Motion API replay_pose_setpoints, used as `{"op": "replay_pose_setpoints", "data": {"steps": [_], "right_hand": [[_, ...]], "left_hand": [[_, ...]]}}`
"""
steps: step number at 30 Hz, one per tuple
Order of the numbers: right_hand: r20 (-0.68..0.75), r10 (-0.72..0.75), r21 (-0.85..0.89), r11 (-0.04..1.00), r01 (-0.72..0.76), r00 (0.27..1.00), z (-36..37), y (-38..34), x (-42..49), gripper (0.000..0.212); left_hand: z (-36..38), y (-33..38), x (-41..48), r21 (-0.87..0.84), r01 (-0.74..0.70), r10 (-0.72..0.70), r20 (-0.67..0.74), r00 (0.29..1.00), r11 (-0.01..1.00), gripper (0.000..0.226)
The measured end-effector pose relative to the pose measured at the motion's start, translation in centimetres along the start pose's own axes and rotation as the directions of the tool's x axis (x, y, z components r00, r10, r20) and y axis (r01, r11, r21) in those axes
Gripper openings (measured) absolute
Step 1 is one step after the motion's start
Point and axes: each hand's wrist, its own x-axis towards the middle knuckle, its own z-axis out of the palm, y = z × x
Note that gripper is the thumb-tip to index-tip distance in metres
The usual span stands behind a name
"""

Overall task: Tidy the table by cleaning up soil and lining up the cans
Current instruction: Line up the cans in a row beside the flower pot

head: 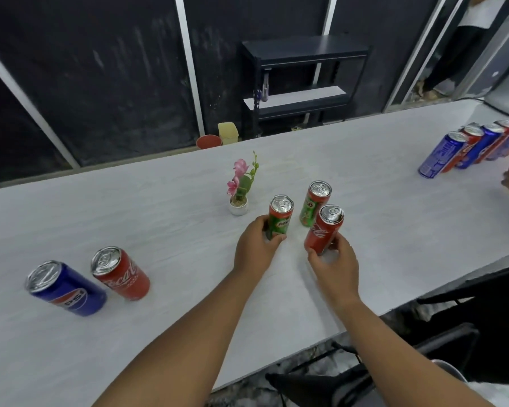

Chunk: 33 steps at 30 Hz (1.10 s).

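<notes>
While over table [159, 207], left hand [254, 248] round green can [279, 218], right hand [335, 265] round red can [322, 230].

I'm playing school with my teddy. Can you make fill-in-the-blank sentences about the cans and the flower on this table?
1. The left hand grips a ____ Milo can.
2. The right hand grips a red can labelled ____.
3. The flower in the small white pot is ____.
4. Next to the far-left red can stands a ____ Pepsi can.
Missing words: green; Coca-Cola; pink; blue.
</notes>
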Motion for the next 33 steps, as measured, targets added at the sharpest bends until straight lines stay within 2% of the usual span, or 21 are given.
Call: {"op": "replay_pose_setpoints", "data": {"steps": [6, 12, 23, 27, 33], "right_hand": [[0.082, -0.030, -0.003, 1.000, 0.030, 0.996, 1.1, -1.1, -1.0, 0.069], [0.198, -0.039, 0.057, 0.998, 0.028, 0.979, 4.7, -3.2, -4.0, 0.065], [0.407, -0.143, 0.051, 0.990, 0.134, 0.902, 12.2, -8.5, -11.0, 0.060], [0.442, -0.129, 0.075, 0.992, 0.106, 0.888, 14.4, -10.3, -13.3, 0.067], [0.451, -0.196, 0.068, 0.980, 0.185, 0.871, 16.8, -11.2, -14.8, 0.058]], "left_hand": [[-3.9, -1.8, -4.6, -0.014, 0.029, -0.029, -0.017, 0.999, 0.999, 0.060], [-8.7, -4.6, -10.1, -0.013, 0.057, -0.057, -0.031, 0.998, 0.998, 0.059], [-19.0, -10.7, -17.9, -0.027, 0.153, -0.155, -0.110, 0.982, 0.988, 0.061], [-22.5, -12.5, -20.2, -0.020, 0.182, -0.183, -0.125, 0.975, 0.983, 0.066], [-27.2, -15.8, -23.6, -0.042, 0.209, -0.213, -0.194, 0.958, 0.977, 0.057]]}}
